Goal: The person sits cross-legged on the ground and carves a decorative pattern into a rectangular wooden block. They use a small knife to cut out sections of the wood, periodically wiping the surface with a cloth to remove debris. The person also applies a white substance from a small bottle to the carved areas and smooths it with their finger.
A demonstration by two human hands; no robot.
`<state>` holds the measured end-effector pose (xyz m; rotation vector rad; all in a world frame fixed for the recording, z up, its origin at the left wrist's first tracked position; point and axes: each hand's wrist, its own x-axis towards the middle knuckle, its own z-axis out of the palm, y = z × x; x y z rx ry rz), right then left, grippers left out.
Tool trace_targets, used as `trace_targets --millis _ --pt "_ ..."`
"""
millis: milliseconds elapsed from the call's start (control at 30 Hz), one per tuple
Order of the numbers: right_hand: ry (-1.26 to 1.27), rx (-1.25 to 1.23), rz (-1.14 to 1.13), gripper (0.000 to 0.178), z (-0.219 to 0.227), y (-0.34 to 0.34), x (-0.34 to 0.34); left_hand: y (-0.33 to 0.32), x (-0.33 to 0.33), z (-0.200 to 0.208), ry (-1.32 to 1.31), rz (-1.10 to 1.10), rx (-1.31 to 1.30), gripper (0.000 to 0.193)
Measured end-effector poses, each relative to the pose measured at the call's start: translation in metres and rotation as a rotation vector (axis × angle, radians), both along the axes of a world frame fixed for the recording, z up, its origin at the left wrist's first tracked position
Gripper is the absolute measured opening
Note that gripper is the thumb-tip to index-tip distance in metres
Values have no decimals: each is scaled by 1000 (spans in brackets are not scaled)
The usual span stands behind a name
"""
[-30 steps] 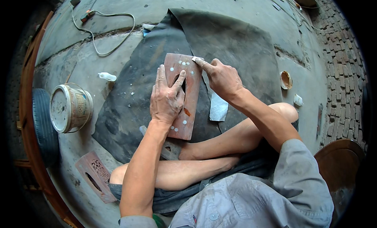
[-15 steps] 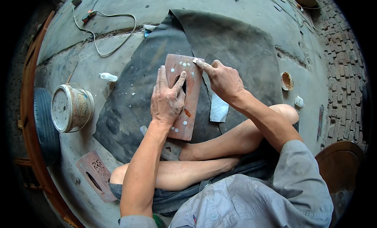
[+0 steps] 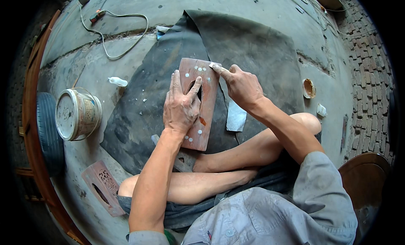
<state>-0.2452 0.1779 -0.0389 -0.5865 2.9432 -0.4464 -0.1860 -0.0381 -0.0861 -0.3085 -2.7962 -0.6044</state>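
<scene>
A reddish-brown wooden box (image 3: 205, 137) with an oval slot, pale round inlay spots and an orange-brown patch rests on a dark rubber mat. My left hand (image 3: 181, 105) lies on its left part, fingers stretched along the top, the thumb across the slot. At the box's far right corner my right hand (image 3: 242, 86) is closed, its index fingertip pressing a small pale piece, apparently folded sandpaper (image 3: 211, 65), against the wood. Right of the box, a pale blue sheet (image 3: 236, 117) lies on the mat.
The dark mat (image 3: 257, 51) covers the floor under my crossed legs. A lidded bucket (image 3: 88, 114), a tyre (image 3: 49, 133), a white bottle (image 3: 118, 81) and a second slotted box (image 3: 102, 188) are at the left. An open tub (image 3: 309, 88) and small bottle (image 3: 322, 110) stand at the right.
Both hands keep nearly the same places on the box. The whole view has shifted very slightly; nothing has been picked up or let go.
</scene>
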Motion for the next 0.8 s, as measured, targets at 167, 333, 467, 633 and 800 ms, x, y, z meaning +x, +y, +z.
trace_targets --millis 167,333,467,633,800 --pt "42 -14 23 52 -3 -2 -6 0 0 -3 13 -2 -12 61" --pt "21 -14 31 52 -1 2 -1 0 0 -3 1 1 -20 61" --pt "106 -30 30 49 -8 0 -3 0 1 -4 7 4 -16 61" --pt "142 -36 36 48 -12 2 -2 0 0 -4 11 5 -21 61" --pt "38 -20 36 49 -3 0 0 0 1 -3 3 7 -12 60"
